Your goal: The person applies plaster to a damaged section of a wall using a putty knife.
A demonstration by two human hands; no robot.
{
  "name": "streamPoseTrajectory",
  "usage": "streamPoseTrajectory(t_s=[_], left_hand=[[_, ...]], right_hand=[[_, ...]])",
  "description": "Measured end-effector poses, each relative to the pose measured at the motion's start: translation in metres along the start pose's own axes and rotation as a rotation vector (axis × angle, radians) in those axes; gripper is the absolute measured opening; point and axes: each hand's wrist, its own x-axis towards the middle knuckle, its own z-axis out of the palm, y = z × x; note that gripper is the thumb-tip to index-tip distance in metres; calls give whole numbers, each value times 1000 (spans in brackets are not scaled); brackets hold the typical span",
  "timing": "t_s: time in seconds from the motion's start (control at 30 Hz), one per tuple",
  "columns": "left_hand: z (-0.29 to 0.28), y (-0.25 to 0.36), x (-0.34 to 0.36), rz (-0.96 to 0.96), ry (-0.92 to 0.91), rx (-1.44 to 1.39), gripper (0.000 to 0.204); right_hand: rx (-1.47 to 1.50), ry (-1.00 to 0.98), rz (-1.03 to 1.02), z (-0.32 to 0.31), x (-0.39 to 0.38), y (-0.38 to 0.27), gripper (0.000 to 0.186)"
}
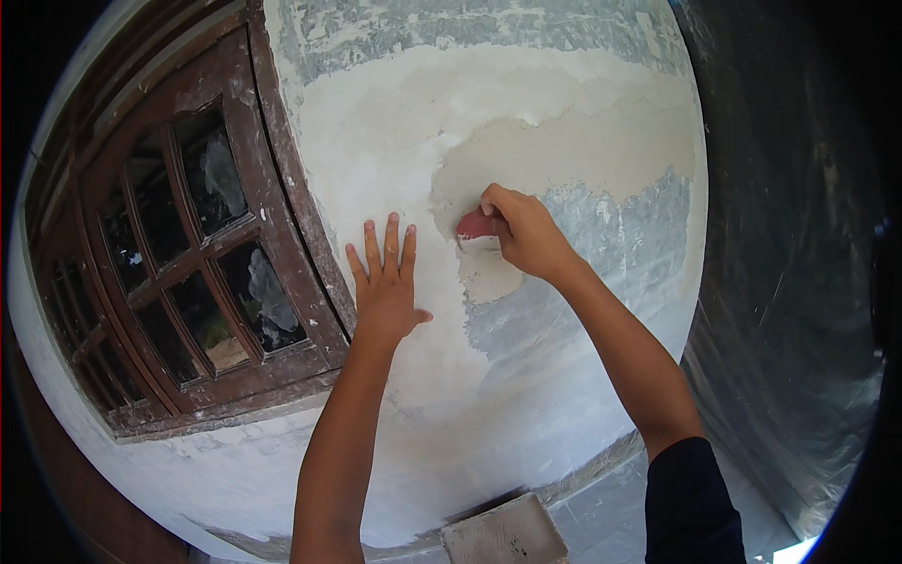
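Observation:
My right hand [514, 230] grips a small red scraper [476, 227], pressed to the wall [385, 141] within a patch of damp-looking beige filler [554, 150]. White filler shows along the scraper's lower edge. To the left of it, my left hand [383, 287] rests on the white plastered part with its fingers spread. Below and right of the scraper is bluish-grey mottled wall [592, 263], and another grey band runs along the top.
A brown wooden window [193, 252] with small panes fills the left side. Dark plastic sheeting [780, 282] hangs at the right. A pale, smeared rectangular tray [503, 531] sits at the wall's foot, beside grey floor covering [601, 517].

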Motion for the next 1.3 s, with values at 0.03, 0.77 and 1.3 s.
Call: streamPoseTrajectory(t_s=[0.03,0.77,1.3], left_hand=[[-1,1,0,3,-7,-14,136],[-5,2,-2,-27,-20,-21,133],[0,0,0,-2,-33,-18,136]], right_hand=[[41,79,40,-4,2,2,25],[133,154,104,16,-23,7,24],[181,637,416,59,-70,-8,25]])
